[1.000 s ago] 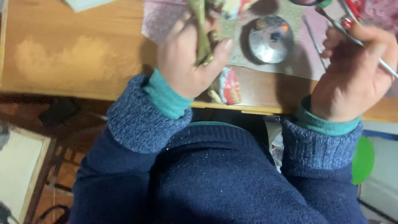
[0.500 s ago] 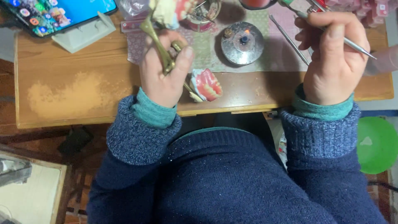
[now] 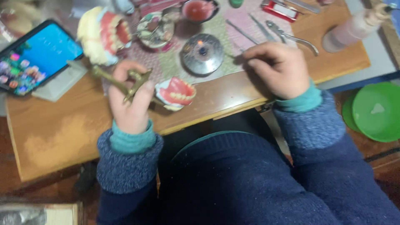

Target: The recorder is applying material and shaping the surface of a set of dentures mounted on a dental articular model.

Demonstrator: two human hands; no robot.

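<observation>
a dental workshop bench — denture models [image 3: 177, 92], metal hand tools [image 3: 291, 38], wooden table [image 3: 58, 133]

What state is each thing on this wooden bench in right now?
Brass hinged articulator frame: gripped in the left hand, opened wide.
Upper cream plaster cast with pink wax teeth: raised, tilted back.
Lower pink wax denture: lying on the bench.
Right hand: closed, resting on the bench by the metal tools.
Smartphone: screen lit, propped up.
Round metal lid: resting flat.
</observation>
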